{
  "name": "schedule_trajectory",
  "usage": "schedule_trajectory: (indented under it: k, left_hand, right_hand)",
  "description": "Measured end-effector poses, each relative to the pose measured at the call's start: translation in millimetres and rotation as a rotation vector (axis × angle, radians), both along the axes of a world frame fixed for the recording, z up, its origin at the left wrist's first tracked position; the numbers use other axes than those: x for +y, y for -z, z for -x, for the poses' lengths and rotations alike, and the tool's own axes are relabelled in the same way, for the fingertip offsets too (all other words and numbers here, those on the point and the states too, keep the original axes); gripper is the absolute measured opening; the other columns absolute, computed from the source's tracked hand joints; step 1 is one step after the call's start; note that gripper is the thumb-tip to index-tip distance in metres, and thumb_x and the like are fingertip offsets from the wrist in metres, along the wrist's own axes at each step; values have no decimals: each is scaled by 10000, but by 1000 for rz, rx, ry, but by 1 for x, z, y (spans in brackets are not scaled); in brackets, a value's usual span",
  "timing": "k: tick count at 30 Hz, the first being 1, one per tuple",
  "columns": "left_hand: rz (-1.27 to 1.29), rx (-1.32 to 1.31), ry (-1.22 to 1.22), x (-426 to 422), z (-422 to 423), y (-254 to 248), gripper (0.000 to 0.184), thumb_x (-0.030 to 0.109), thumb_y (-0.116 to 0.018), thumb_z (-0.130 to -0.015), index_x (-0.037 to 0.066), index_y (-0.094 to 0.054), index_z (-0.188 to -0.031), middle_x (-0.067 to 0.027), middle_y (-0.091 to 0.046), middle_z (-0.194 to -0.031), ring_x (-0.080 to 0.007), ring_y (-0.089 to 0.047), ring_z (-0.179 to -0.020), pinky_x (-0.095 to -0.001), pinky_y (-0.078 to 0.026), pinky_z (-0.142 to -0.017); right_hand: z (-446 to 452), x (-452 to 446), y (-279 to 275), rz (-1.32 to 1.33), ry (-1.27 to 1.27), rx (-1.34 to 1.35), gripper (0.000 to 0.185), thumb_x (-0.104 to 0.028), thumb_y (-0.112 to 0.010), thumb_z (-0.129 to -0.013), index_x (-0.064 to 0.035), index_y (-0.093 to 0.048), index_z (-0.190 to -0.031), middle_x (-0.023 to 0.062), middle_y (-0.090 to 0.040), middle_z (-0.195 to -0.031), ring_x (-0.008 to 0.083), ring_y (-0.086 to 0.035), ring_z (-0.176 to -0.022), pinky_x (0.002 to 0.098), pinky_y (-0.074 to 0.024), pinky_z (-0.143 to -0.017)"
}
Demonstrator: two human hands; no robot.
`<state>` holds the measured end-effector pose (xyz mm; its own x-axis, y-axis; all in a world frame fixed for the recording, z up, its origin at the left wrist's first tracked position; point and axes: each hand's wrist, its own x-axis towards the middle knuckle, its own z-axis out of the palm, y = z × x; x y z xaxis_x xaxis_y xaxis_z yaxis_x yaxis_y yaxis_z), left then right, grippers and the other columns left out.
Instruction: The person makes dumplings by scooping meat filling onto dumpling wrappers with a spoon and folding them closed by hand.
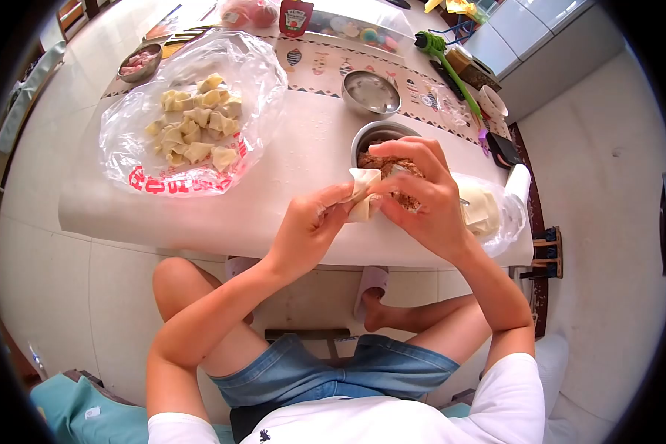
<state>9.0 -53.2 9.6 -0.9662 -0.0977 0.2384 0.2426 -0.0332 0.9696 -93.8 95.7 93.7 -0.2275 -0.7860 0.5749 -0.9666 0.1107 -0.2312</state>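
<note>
Between my two hands, above the near edge of the table, is a folded dumpling wrapper (363,212). My left hand (312,222) pinches it from the left side. The thumb and fingers of my right hand (424,194) close on its right side, with the upper fingers raised and curved. Just behind my right hand sits a metal bowl of brown filling (370,138), partly covered by the fingers. A stack of pale wrappers (481,210) lies in a plastic bag to the right of my right hand. Several folded dumplings (192,126) rest on a clear plastic bag at the left.
Behind the filling stands a metal bowl of clear liquid (371,94). A small bowl of pinkish pieces (139,63), a red Heinz packet (295,18) and a plastic box (362,29) are at the back. A black object (504,151) lies at the right edge.
</note>
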Motion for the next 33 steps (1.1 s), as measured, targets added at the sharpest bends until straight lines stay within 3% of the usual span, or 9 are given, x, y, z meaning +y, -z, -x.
schedule_trajectory:
  k: [6,11,15,18,23,27,29,33]
  left_hand:
    - [3,197,-55,8,-1,-13,296,-67,-558,-809,-50,-516,-1102,-73,-580,-1017,-144,-588,-915,-269,-509,-820]
    - [116,257,-66,5,-1,-14,299,-65,-576,-803,-30,-511,-1093,-81,-585,-1007,-150,-591,-942,-272,-508,-825]
    - [-65,124,-35,9,-3,-11,362,-33,-586,-815,-1,-473,-1157,-124,-593,-1031,-176,-600,-947,-272,-519,-762]
    - [-359,59,94,6,3,-4,358,-9,-589,-832,-16,-453,-1163,-118,-581,-1060,-159,-597,-955,-256,-501,-789]
    - [-429,-122,277,2,4,-5,376,86,-581,-871,-18,-439,-1203,-98,-571,-1085,-144,-573,-997,-264,-473,-852]
    - [-302,-202,478,0,4,7,397,167,-571,-891,-15,-453,-1223,-92,-585,-1088,-141,-560,-1025,-273,-470,-870]
    - [-377,-243,551,1,2,7,369,185,-592,-873,-12,-499,-1171,-77,-593,-1047,-125,-562,-979,-273,-457,-851]
    - [-633,-297,611,5,-2,1,391,173,-598,-872,-2,-484,-1203,-121,-574,-1119,-173,-577,-1009,-309,-455,-897]
  right_hand:
    - [-4,-2,-2,5,88,-113,234,-54,-738,-604,-76,-598,-791,47,-584,-1060,249,-505,-1004,350,-431,-846]
    - [-1,-2,-9,-99,66,-281,366,-90,-751,-617,-106,-592,-945,42,-586,-1032,249,-505,-987,346,-431,-834]
    - [1,0,-4,-106,-50,-135,330,-103,-754,-617,-107,-612,-914,28,-598,-963,232,-528,-932,348,-421,-839]
    - [1,3,-3,-109,-34,-12,268,-91,-735,-621,-111,-621,-863,9,-607,-875,207,-541,-873,345,-418,-837]
    - [-1,4,-1,-141,-9,355,201,-75,-656,-619,-95,-615,-815,1,-589,-767,172,-535,-773,340,-421,-824]
    - [-3,8,11,-142,-80,411,203,-104,-630,-606,-86,-606,-807,3,-571,-758,165,-525,-747,358,-417,-855]
    - [-5,14,18,-125,-105,413,204,-113,-634,-603,-89,-603,-803,-2,-563,-748,159,-523,-758,361,-411,-878]
    - [-10,26,-7,-303,-45,287,362,-238,-639,-738,-58,-607,-1051,49,-610,-987,211,-528,-948,407,-378,-942]
